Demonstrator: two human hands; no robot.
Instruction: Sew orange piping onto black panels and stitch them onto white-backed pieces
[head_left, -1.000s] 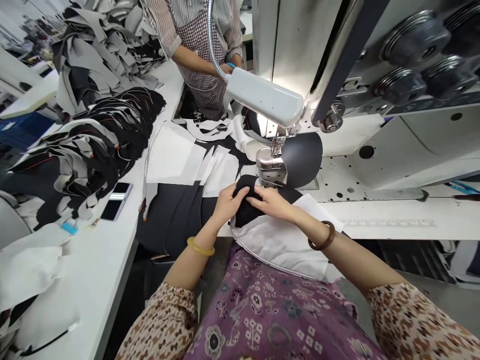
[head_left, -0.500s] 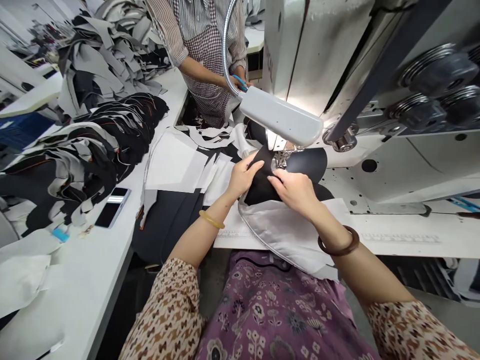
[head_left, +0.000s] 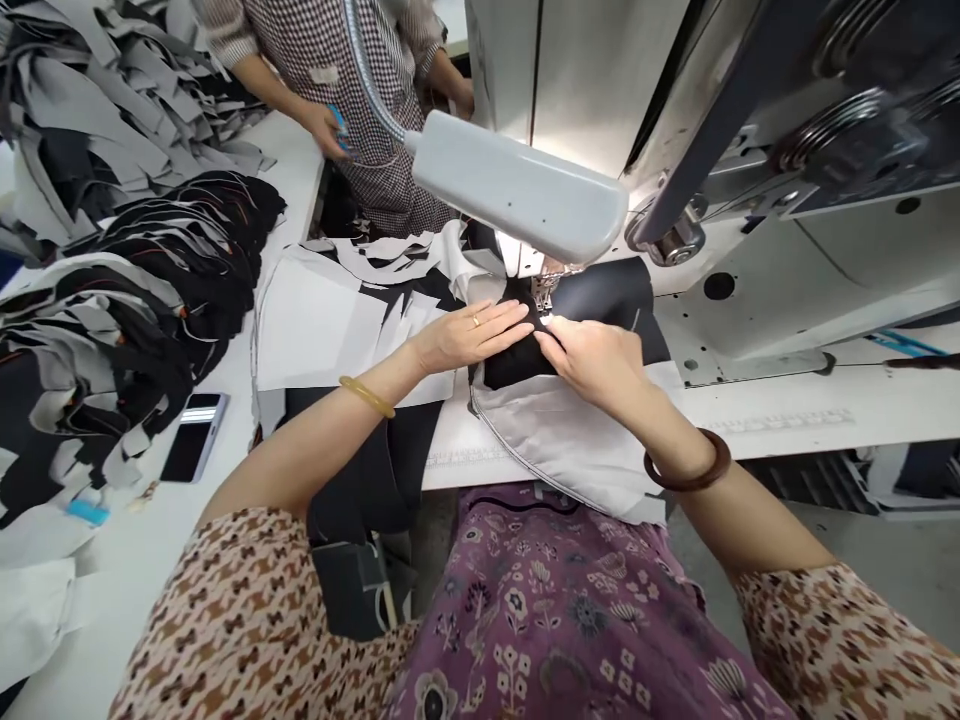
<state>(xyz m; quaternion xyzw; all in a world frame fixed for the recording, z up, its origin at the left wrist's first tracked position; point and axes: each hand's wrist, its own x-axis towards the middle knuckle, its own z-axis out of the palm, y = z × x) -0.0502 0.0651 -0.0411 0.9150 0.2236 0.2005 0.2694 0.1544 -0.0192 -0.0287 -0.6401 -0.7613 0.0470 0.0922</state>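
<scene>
Head view: the workpiece, a black fabric piece [head_left: 508, 368] with a white section [head_left: 577, 435] on its near side, lies at the presser foot [head_left: 543, 292] of the sewing machine [head_left: 577, 85], on the machine desk [head_left: 896, 402]. The operator's left grip [head_left: 480, 335] rests flat on the black fabric, fingers extended and nearly together, pinching nothing. The right grip [head_left: 596, 365] is bent, thumb and forefinger at the fabric just beside the foot; whether they pinch it or only press it cannot be told. Progress, by judgement: positioning at the foot is done, and work on this piece appears under way. Finished stitching is not discernible. Remaining: the piece is not yet clear of the foot. Loose white pieces [head_left: 319, 330] lie to the left; the stage of the black-and-grey stack [head_left: 157, 270] farther left cannot be determined.
</scene>
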